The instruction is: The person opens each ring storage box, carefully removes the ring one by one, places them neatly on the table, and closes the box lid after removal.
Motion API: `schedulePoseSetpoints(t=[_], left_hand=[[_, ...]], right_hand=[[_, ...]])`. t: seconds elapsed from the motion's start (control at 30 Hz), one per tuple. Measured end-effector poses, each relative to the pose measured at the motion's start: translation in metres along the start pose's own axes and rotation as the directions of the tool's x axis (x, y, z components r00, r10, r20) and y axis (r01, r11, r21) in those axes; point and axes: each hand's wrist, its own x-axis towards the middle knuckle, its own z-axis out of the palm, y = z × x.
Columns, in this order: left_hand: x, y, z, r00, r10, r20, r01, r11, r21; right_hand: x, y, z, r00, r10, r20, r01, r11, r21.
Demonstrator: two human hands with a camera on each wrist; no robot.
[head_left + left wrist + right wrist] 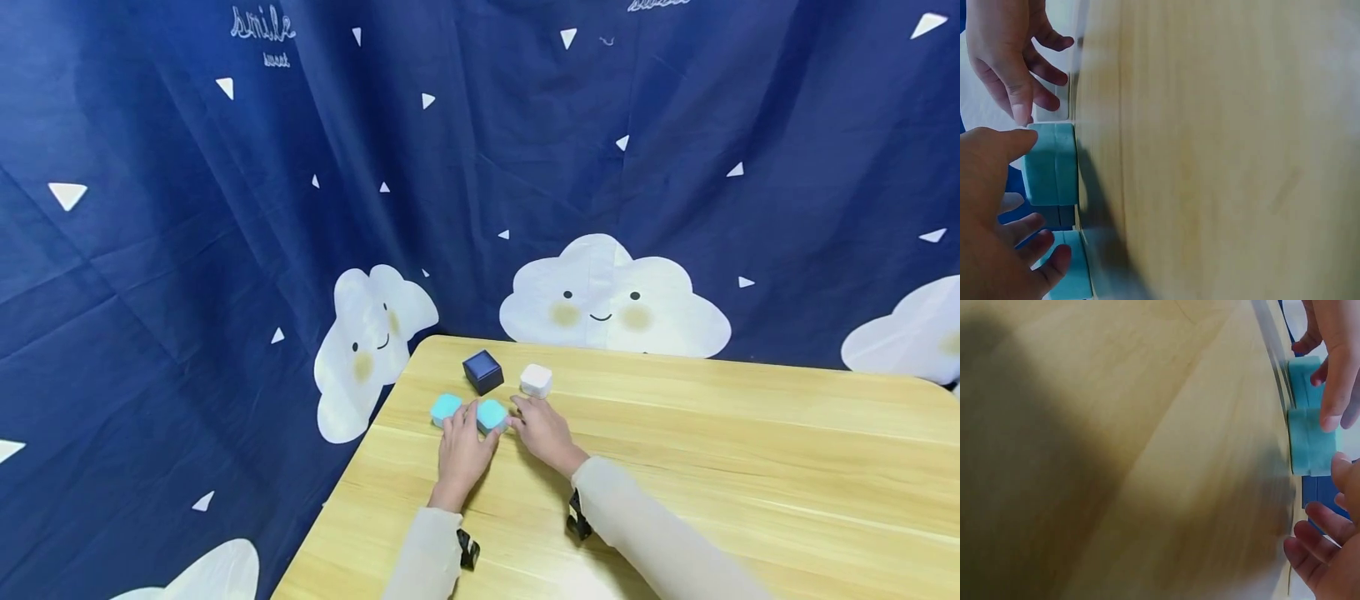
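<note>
Two small turquoise jewelry boxes with a seam round the middle sit on the table. My left hand holds the right-hand turquoise box, thumb on its near side and index finger by its left side. The left-hand turquoise box lies just beyond its other fingers, partly covered by them in the left wrist view. My right hand is at the right side of the held box, thumb tip right at its edge. Its other fingers are spread loosely near a white box.
A dark blue box stands behind the turquoise ones, left of the white box. The wooden table stretches to the right. Its left edge runs close to the boxes, and a blue curtain with clouds hangs behind and at the left.
</note>
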Motion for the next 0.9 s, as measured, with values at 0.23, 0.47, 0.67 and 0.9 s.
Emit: schedulePoseSetpoints(t=[0.23,0.47,0.67,0.9], left_hand=[[0.003,-0.001,0.001,0.999,-0.031,0.041,0.030,0.999,0.012],[0.005,0.000,0.002,0.999,-0.009,0.044,0.008,1.000,0.021],[0.007,-0.002,0.004,0.999,0.008,0.052,-0.008,1.000,-0.009],[0.012,-0.002,0.003,0.992,0.062,0.111,-0.052,0.995,-0.091]], right_hand=[[0.003,0.001,0.009,1.000,0.005,-0.003,-0.005,1.000,0.029],[0.001,0.000,0.014,1.000,0.001,-0.030,0.001,0.998,0.070],[-0.002,0.000,0.018,0.998,0.044,-0.042,-0.040,0.995,0.090],[-0.003,0.002,0.016,0.997,0.056,-0.060,-0.049,0.993,0.109]])
